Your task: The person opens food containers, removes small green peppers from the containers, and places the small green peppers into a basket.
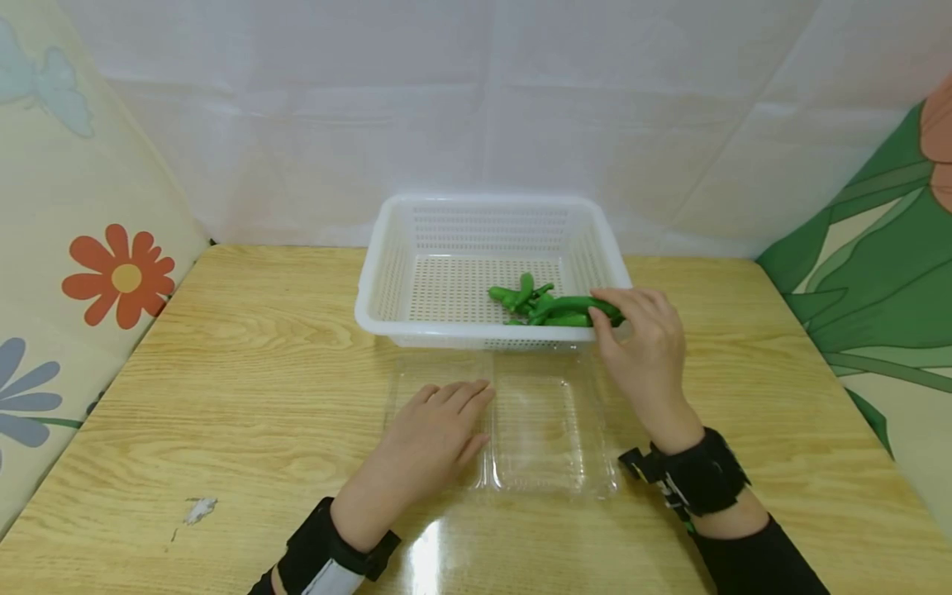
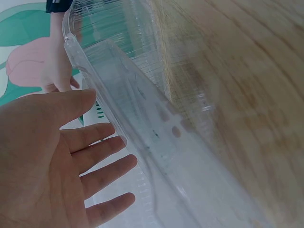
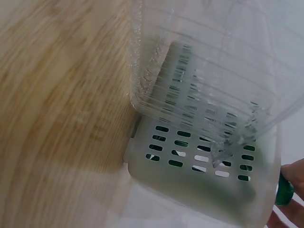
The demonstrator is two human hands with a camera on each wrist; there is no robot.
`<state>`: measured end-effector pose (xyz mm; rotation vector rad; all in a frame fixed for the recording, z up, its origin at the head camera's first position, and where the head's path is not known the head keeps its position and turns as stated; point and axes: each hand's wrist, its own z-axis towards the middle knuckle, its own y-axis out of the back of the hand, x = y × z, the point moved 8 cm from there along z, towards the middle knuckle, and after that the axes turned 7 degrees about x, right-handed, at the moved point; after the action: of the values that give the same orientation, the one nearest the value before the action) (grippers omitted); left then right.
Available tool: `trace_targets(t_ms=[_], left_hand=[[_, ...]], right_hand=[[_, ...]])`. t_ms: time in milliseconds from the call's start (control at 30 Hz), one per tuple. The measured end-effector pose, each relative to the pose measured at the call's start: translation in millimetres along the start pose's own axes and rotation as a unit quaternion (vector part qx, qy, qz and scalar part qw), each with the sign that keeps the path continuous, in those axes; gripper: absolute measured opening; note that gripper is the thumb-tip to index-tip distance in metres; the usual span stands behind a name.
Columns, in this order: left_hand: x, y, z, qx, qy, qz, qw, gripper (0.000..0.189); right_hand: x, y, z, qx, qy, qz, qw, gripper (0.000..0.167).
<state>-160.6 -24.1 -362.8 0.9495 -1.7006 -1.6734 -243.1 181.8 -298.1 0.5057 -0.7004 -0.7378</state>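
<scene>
At the right end of a white slotted basket [image 1: 461, 332], my right hand [image 1: 649, 355] pinches a long green pepper [image 1: 573, 307] between thumb and fingers. Several smaller green peppers [image 1: 521, 295] lie beside it in the basket. In the right wrist view the pepper's dark green end [image 3: 284, 191] shows between the fingers. My left hand [image 1: 427, 438], fingers nearly straight, lies over the left half of a clear hinged plastic box [image 1: 539, 430] in front of the basket. The left wrist view has its fingertips at the box's rim [image 2: 121, 126].
Everything stands on a wood-grain table [image 1: 245, 397]. A white cloth [image 1: 476, 124] hangs behind the basket. Printed floral panels [image 1: 74, 248] flank the table on both sides. A small whitish patch [image 1: 199, 510] marks the table at left.
</scene>
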Motion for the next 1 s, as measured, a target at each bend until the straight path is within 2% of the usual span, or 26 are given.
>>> trace_targets(t_ms=[567, 833, 1000], left_hand=[[-1.2, -1.2, 1.9, 0.003, -0.002, 0.001, 1.0, 0.056], [-3.3, 2.2, 4.2, -0.022, -0.011, -0.008, 0.9997, 0.052], [-1.1, 5.6, 4.6, -0.036, -0.012, -0.021, 0.9991, 0.052]], right_hand=[[-6, 0, -2.4, 0.005, -0.006, -0.013, 0.9999, 0.026], [-9, 4, -6.3, 0.013, 0.012, -0.023, 0.9996, 0.026], [-7, 9, -7.9, 0.013, 0.044, -0.023, 0.9987, 0.025]])
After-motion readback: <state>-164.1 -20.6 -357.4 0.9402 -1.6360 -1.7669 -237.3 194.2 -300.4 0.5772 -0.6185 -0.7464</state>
